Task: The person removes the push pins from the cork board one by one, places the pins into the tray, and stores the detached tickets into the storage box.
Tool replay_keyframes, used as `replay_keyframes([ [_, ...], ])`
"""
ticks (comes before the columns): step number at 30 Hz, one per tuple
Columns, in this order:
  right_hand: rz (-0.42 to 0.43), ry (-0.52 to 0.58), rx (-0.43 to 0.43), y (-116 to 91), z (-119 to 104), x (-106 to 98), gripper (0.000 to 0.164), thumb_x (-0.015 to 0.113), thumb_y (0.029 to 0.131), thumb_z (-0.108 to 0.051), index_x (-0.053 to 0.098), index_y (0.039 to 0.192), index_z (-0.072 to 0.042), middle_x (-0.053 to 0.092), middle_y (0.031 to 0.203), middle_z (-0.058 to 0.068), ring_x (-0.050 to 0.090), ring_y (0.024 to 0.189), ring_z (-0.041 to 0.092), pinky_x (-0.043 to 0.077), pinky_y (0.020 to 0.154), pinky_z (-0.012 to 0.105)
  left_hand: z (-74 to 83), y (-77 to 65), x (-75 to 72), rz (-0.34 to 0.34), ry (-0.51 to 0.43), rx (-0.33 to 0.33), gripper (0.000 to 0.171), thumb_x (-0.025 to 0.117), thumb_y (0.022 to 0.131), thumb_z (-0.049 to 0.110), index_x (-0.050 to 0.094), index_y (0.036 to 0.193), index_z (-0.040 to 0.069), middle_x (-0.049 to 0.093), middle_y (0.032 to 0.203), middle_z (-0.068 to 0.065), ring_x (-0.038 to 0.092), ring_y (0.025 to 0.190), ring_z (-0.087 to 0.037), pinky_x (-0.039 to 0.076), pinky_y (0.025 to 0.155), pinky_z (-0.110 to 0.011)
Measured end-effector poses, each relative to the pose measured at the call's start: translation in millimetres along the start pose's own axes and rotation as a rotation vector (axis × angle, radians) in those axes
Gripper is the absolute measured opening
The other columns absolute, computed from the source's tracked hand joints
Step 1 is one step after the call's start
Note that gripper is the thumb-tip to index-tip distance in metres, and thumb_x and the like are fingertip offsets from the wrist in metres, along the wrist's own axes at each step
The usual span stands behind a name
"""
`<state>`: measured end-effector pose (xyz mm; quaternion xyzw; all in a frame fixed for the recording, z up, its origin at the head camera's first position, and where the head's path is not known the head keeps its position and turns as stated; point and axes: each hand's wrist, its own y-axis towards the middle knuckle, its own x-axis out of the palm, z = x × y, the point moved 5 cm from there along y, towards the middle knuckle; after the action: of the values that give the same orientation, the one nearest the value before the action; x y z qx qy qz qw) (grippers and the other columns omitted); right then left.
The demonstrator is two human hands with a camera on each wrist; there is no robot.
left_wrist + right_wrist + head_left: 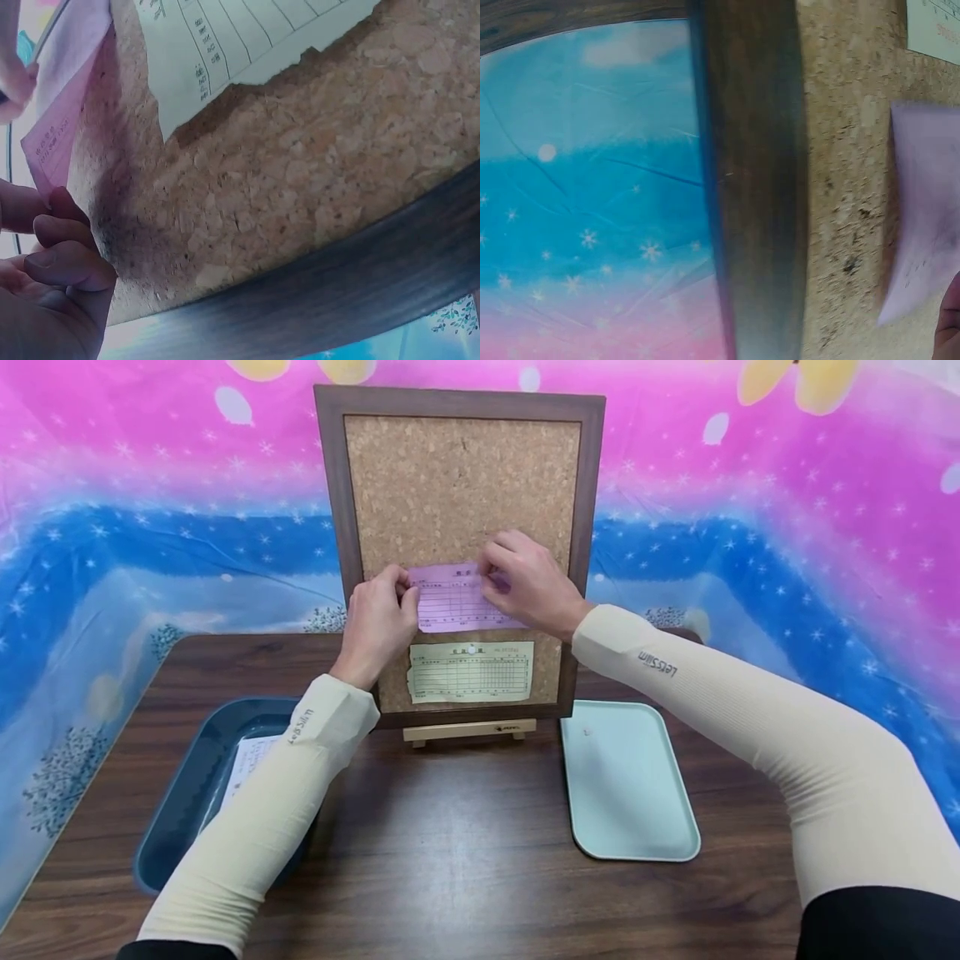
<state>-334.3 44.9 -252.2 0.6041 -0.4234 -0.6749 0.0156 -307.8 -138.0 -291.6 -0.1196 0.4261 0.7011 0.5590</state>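
Note:
A purple printed slip [450, 602] lies against the cork board [465, 485], above a pale green slip [472, 677] that has a white pushpin [471, 649] at its top middle. My left hand [377, 618] pinches the left edge of the purple slip between thumb and fingers. In the left wrist view, that corner of the purple slip [56, 142] stands off the cork. My right hand [525, 577] is at the upper right of the purple slip, fingers curled and fingertips close to its top edge. I cannot tell what those fingertips hold.
The framed board rests on a small wooden easel [468, 731] on the dark wood table [450, 860]. At left, a dark blue tray [168, 818] contains white paper [247, 760], partly behind my sleeve. A pale green tray [630, 793] at right has a small pale object [587, 732].

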Motion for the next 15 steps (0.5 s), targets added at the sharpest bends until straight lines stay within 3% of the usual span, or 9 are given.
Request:
replay_keyframes([
  [7,0.004,0.015,-0.018,-7.6,2.2,-5.4,0.007,0.065,0.078,0.0,0.061,0.081,-0.005,0.056,0.084,0.004,0.049,0.082,0.017,0.043,0.074,0.029,-4.2,-0.6,-8.0,0.02,-0.014,0.0,0.018,0.053,0.095,0.011,0.06,0.099,-0.004,0.063,0.083,-0.015,0.057,0.067,-0.026,0.042,0.059,-0.035],
  [15,0.03,0.013,-0.018,-14.3,5.9,-14.1,0.008,0.064,0.077,0.003,0.061,0.082,-0.003,0.057,0.086,0.006,0.051,0.084,0.02,0.043,0.077,0.031,-8.4,-4.8,-19.6,-0.014,-0.019,-0.018,0.02,0.049,0.098,0.012,0.057,0.105,-0.005,0.061,0.087,-0.015,0.055,0.067,-0.025,0.04,0.055,-0.035],
])
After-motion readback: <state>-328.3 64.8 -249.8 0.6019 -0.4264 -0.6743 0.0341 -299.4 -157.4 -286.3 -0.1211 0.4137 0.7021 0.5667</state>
